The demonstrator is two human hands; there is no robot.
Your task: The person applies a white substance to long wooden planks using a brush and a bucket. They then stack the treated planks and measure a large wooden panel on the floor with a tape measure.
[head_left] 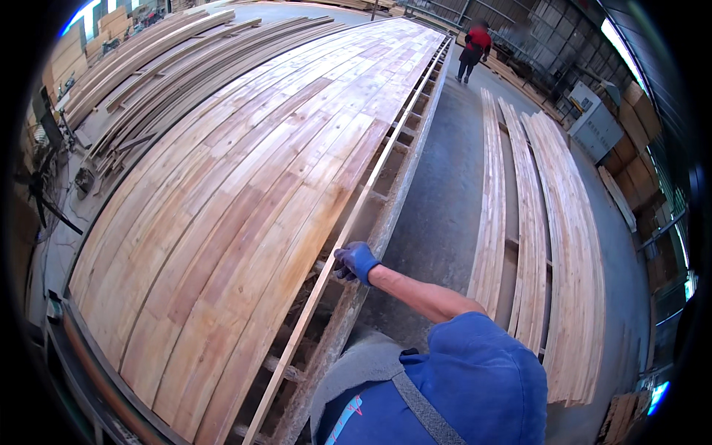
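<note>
My right hand (356, 262), in a blue glove with dark fingers, is closed on the edge of a long, thin wooden strip (305, 315). The strip runs lengthwise along the right side of a wide panel of joined boards (222, 200). A gap separates much of the strip from the panel, and crosspieces of the supporting frame (285, 368) show beneath. Board ends in the panel vary from pale to reddish brown. My left hand is out of view.
Stacks of long planks (567, 245) lie on the floor to the right. More lumber (185, 67) is piled at the far left. A person in a red top (476, 44) stands beyond the panel's far right corner, near a pale cabinet (595, 122). A metal rail (104, 378) borders the panel's near left end.
</note>
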